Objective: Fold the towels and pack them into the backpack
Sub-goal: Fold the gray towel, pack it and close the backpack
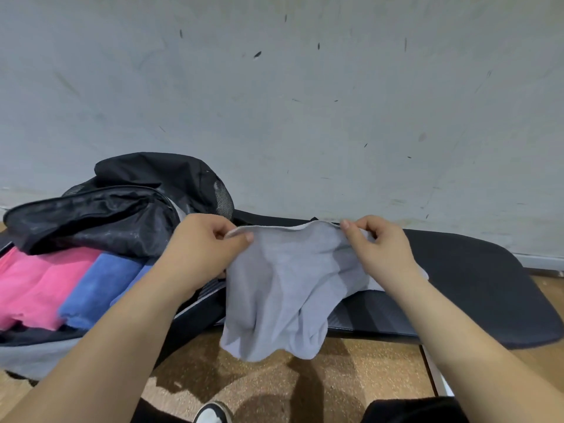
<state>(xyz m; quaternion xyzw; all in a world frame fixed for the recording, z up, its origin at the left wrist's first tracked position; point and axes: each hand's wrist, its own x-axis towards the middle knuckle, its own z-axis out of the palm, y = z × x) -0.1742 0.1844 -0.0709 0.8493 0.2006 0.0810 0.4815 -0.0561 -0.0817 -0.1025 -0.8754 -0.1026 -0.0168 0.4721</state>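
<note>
Pinching the grey towel (280, 294) by its top corners, left hand (204, 245) and right hand (381, 248) hang it between them above the tabletop (473, 285) edge, top edge running left-right; the open backpack (106, 215) lies nearer the left hand.

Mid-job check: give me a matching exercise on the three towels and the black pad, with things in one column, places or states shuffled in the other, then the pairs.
Things
1. grey towel
2. pink towel
3. blue towel
4. black pad

Places or states
A. lies in the open backpack, farthest left
B. lies along the wall, to the right
C. pinched at its top edge by the left hand and the right hand, hanging down
D. lies in the open backpack, just right of the pink one

Pairs: 1-C, 2-A, 3-D, 4-B
</note>
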